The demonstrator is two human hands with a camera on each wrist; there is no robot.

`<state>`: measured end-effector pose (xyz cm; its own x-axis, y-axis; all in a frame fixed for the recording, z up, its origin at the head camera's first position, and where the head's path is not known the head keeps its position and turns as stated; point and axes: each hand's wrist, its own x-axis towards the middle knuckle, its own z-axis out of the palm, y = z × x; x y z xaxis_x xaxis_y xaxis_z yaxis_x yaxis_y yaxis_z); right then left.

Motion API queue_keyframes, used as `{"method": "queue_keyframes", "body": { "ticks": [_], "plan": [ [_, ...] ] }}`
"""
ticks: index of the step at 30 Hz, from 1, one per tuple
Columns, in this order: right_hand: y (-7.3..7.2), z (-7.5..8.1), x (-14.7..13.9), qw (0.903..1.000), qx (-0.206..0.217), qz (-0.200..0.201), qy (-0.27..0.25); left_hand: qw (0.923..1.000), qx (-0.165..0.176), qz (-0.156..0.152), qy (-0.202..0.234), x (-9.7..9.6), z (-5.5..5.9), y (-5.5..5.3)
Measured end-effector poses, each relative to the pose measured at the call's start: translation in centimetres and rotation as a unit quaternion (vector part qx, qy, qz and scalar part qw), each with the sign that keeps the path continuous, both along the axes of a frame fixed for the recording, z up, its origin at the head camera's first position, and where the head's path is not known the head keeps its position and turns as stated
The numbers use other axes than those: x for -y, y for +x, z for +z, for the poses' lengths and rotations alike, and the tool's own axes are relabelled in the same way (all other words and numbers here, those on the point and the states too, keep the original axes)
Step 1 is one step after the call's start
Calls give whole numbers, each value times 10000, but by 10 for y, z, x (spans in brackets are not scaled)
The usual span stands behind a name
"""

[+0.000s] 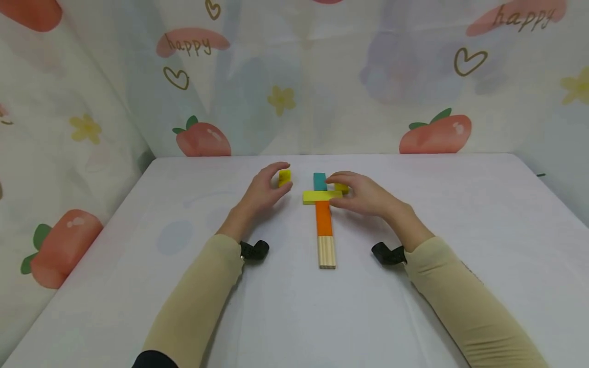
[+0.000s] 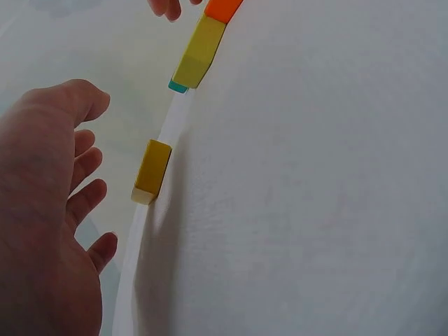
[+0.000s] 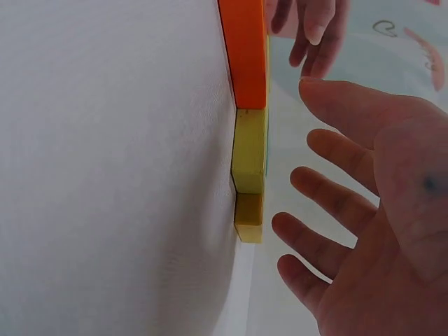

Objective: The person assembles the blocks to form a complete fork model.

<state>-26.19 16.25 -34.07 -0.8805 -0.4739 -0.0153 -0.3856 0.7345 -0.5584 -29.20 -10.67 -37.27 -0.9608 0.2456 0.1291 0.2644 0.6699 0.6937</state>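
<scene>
A row of wooden blocks lies on the table: a teal block (image 1: pixel 319 181) at the far end, a yellow-green block (image 1: pixel 315 197) set crosswise, an orange block (image 1: pixel 324 219), then a pale grooved block (image 1: pixel 326 252) nearest me. My left hand (image 1: pixel 266 188) curves loosely around a small yellow block (image 2: pixel 154 168) standing left of the row; the left wrist view shows a gap between them. The right hand (image 3: pixel 378 189) has its fingers spread and relaxed beside another small yellow block (image 3: pixel 249 210), which adjoins the crosswise block's right end. Neither hand grips anything.
A white cloth covers the table (image 1: pixel 294 317), whose far edge meets a patterned curtain (image 1: pixel 313 76). The curtain also hangs along the left side. A black wrist camera (image 1: pixel 255 250) sits on the left wrist, and another black camera (image 1: pixel 387 254) on the right.
</scene>
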Motion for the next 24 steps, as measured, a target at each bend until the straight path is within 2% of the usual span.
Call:
{"method": "queue_keyframes", "body": {
  "ticks": [8, 16, 24],
  "plan": [
    [4, 1, 6, 9998, 2, 48, 190, 9998, 191, -31, -99, 6, 1, -11],
    [9, 1, 12, 9977, -112, 150, 645, 9987, 305, -249, -314, 14, -2, -19],
    [9, 0, 14, 9962, -234, 242, 798, 9955, 775, -157, -531, 15, 1, -21]
  ]
}}
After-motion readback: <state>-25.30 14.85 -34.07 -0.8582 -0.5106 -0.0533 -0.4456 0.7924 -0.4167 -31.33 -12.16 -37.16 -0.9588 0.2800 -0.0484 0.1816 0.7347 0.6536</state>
